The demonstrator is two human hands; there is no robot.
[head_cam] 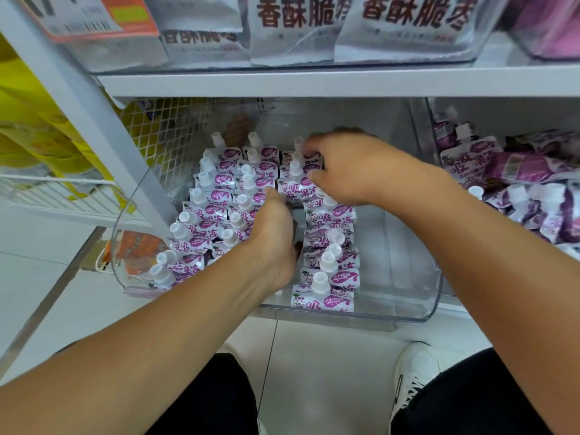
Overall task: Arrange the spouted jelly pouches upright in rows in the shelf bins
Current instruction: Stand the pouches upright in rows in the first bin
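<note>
**Desk:** What have you got on the head camera?

**Me:** I'm looking down into a clear plastic bin [408,312] on the lower shelf. The jelly pouches [216,196] stand upright in it, white caps up, in three rows running front to back — two packed rows on the left, a third in the middle. The bin's right part shows bare floor.

**Desk:** And the hands?

**Me:** The left hand [276,233] is wedged between the second and third rows, fingers pointing down among the pouches. Whether it grips one or only presses them aside, I can't tell — the fingertips are buried. The right hand [348,167] reaches to the back of the third row, fingers curled over the rear pouch [298,186] there, its thumb at that pouch's top edge.

**Desk:** Anything beside the bin?

**Me:** To the right, a second bin [434,127] holds purple pouches [518,171] lying in a loose heap. Above, silver snack bags [408,26] sit on the upper shelf [314,81]. A white shoe [414,372] shows on the tiled floor below.
</note>
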